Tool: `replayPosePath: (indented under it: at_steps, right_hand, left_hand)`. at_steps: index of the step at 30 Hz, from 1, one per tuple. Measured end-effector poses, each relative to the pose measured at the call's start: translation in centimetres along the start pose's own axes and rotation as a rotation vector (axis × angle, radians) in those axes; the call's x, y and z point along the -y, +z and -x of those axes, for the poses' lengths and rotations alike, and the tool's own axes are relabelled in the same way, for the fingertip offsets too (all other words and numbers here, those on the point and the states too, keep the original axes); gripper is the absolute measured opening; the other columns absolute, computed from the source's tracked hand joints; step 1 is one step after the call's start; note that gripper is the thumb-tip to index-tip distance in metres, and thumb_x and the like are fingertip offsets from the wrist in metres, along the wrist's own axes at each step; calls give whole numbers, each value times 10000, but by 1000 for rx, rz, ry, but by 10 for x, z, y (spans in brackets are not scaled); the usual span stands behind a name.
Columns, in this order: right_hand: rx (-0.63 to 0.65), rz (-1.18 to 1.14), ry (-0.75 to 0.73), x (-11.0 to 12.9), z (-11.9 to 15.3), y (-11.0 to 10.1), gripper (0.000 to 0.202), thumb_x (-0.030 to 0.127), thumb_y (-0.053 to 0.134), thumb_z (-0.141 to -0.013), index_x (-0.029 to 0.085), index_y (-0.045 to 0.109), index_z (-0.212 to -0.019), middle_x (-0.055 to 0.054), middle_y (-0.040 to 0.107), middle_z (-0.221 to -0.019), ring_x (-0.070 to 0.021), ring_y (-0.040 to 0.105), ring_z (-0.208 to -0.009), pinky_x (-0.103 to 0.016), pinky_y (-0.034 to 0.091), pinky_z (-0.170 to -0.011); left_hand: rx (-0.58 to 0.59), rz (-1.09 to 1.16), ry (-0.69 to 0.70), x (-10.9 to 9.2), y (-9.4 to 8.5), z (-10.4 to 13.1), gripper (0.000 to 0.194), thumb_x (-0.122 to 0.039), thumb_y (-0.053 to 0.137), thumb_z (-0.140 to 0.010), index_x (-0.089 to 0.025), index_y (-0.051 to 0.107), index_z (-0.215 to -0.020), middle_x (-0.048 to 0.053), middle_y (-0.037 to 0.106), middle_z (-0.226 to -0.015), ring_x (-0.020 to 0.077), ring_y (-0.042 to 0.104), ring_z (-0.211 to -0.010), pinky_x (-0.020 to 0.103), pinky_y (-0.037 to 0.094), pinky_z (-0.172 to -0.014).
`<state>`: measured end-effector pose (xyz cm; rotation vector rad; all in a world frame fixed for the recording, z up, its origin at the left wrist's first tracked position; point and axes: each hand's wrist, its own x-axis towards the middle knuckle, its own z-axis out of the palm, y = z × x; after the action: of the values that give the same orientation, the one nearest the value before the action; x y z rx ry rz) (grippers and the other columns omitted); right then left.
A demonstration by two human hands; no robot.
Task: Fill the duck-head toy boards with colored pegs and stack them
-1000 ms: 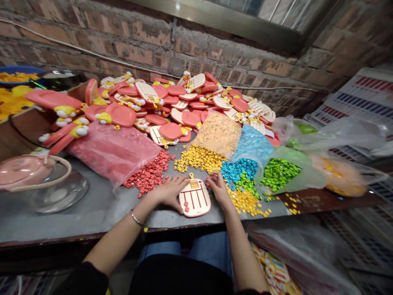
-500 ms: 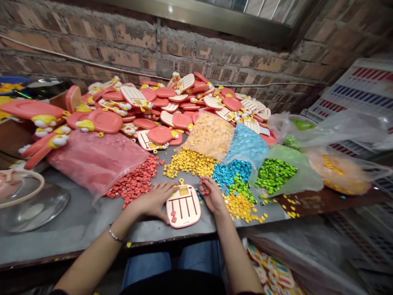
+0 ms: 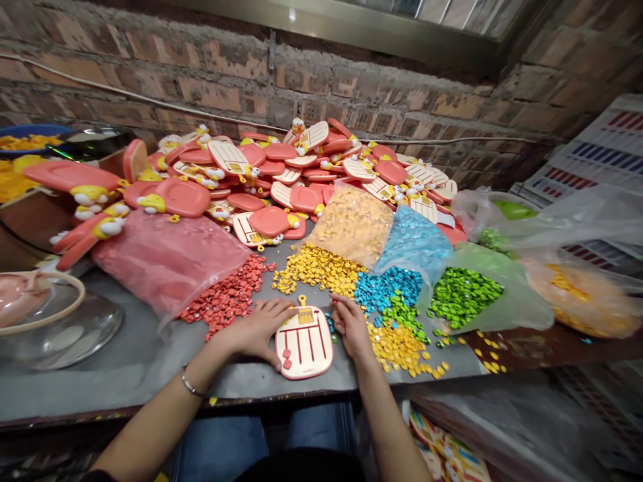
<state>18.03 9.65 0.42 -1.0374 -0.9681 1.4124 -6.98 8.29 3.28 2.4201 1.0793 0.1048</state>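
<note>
A cream toy board (image 3: pixel 304 343) with a red rim, dark red grooves and a yellow loop on top lies flat on the grey tabletop. Two red pieces sit at its lower left, and yellow shows in a small window near its top. My left hand (image 3: pixel 261 329) grips the board's left edge, thumb low and fingers at the upper corner. Just right of the board, my right hand (image 3: pixel 353 328) is closed in a pinch, with a bit of red piece (image 3: pixel 334 302) showing at the fingertips. Its curled fingers hide anything else in the palm.
Loose red pieces (image 3: pixel 226 294), yellow pieces (image 3: pixel 321 269), blue pieces (image 3: pixel 389 288) and green pieces (image 3: pixel 465 294) spill from plastic bags. Many red-backed boards (image 3: pixel 301 161) are heaped against the brick wall. A clear plastic dome (image 3: pixel 100 328) stands at left.
My right hand has turned, so its fingers now point up and the red pieces in it show less. The left hand keeps its place on the board. The whole view has shifted slightly.
</note>
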Motion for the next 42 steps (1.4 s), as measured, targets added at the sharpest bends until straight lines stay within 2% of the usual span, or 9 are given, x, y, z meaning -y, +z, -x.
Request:
replayPosePath:
  at_steps: [4, 6, 11, 19, 26, 30, 35, 39, 42]
  right_hand:
    - [19, 526, -331, -4, 4, 4, 291, 305, 540, -883, 234, 647, -1144, -56, 636, -978, -160, 570, -771, -282, 481, -665]
    - [22, 683, -391, -5, 6, 5, 282, 264, 513, -899, 220, 610, -1160, -57, 639, -984, -171, 576, -788, -315, 479, -748]
    - [128, 909, -454, -7, 9, 8, 130, 205, 480, -915, 211, 608, -894, -46, 611, -878, -196, 578, -848, -308, 460, -763]
    - [170, 979, -526, -12, 5, 10, 157, 158, 486, -892, 203, 629, -845, -81, 623, -979, -209, 583, -920, -329, 471, -829]
    - [145, 1033, -559, -14, 5, 11, 189, 171, 476, -895, 197, 642, -810, -79, 646, -907, -206, 593, -855, -324, 474, -779]
    - [173, 1030, -565, -10, 7, 12, 186, 182, 480, -887, 201, 642, -797, -78, 639, -893, -206, 592, -837, -321, 472, -755]
    - [313, 1016, -443, 0, 14, 1, 134, 230, 523, -879, 211, 647, -833, -49, 619, -796, -195, 576, -727, -302, 449, -660]
    - [404, 895, -296, 5, 15, -8, 154, 290, 579, -862, 208, 639, -977, -52, 669, -831, -202, 594, -704, -299, 446, -623]
    - [434, 844, -255, 2, 13, 4, 164, 285, 616, -836, 205, 638, -978, -35, 670, -793, -191, 590, -666, -288, 432, -605]
  left_hand:
    - [-3, 2, -21, -1, 1, 0, 1099, -739, 690, -594, -291, 238, -1489, 125, 304, -1530, 392, 276, -1379, 555, 250, -1076]
    - [-3, 1, -33, -1, 2, 0, 1111, -741, 693, -585, -289, 236, -1491, 123, 289, -1540, 395, 267, -1384, 556, 248, -1078]
    - [-15, -30, 4, -1, 2, 0, 1097, -731, 683, -608, -289, 216, -1497, 105, 222, -1574, 380, 215, -1416, 553, 207, -1105]
    - [-44, -150, 24, -10, 1, 2, 985, -694, 658, -668, -261, 285, -1470, 113, 187, -1583, 353, 156, -1446, 564, 112, -1135]
    - [-235, -337, -102, -30, -4, 22, 832, -619, 643, -750, -220, 368, -1426, 139, 278, -1550, 327, 201, -1438, 563, -24, -1144]
    - [-294, -231, -177, -48, 16, 29, 1004, -645, 672, -705, -219, 223, -1495, 139, 353, -1514, 349, 267, -1407, 597, -100, -1123]
    - [-386, -58, -356, -58, 50, 35, 1092, -553, 714, -712, -245, 43, -1516, 143, 323, -1528, 340, 294, -1399, 620, -65, -1114]
    - [-430, 15, -380, -60, 63, 39, 1128, -544, 711, -705, -234, -13, -1513, 150, 298, -1538, 337, 290, -1403, 599, -4, -1127]
    - [-447, 14, -355, -59, 67, 40, 1145, -543, 705, -696, -205, -20, -1515, 156, 293, -1539, 336, 276, -1410, 571, 6, -1139]
